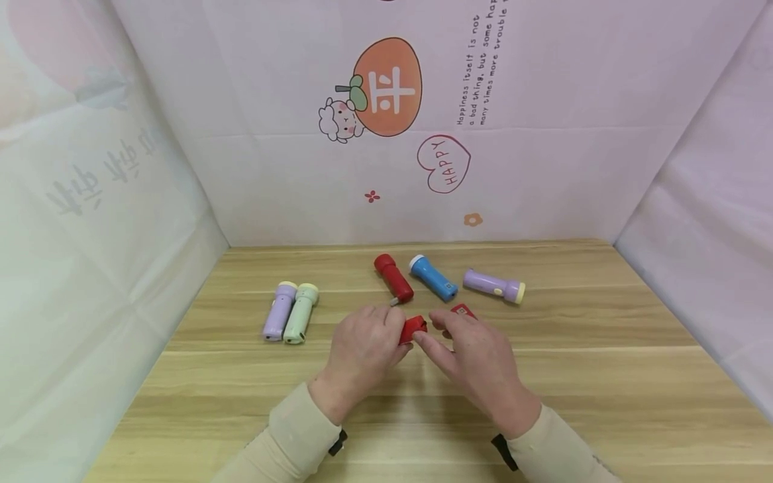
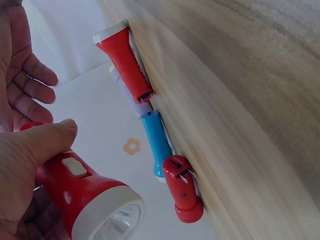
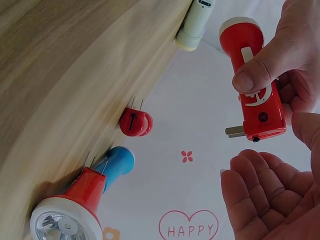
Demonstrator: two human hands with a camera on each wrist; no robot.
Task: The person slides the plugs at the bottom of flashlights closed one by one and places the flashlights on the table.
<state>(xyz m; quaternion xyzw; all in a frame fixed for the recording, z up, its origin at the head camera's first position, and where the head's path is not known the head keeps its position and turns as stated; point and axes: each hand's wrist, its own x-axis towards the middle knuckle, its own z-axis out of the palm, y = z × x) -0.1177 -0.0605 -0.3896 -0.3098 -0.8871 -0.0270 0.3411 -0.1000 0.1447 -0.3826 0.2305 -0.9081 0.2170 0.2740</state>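
My left hand (image 1: 365, 345) holds a red flashlight (image 3: 262, 117) with a white head, its thumb lying along the body by the white switch (image 2: 74, 167). Two flat metal prongs (image 3: 235, 131) stick out at the tail end in the right wrist view. Close to that tail is my right hand (image 1: 480, 359), fingers loosely bent and holding nothing. Another red flashlight with a white head (image 2: 122, 60) lies just beyond the right hand, mostly hidden by it in the head view. An all-red flashlight (image 1: 394, 277) with its prongs out lies past the left hand.
A blue flashlight (image 1: 433, 278) and a purple one (image 1: 494, 286) lie toward the back of the wooden table (image 1: 604, 402). At the left, a purple flashlight (image 1: 280, 312) and a pale green one (image 1: 300, 314) lie side by side. Printed white cloth (image 1: 272, 181) surrounds the table's back and sides.
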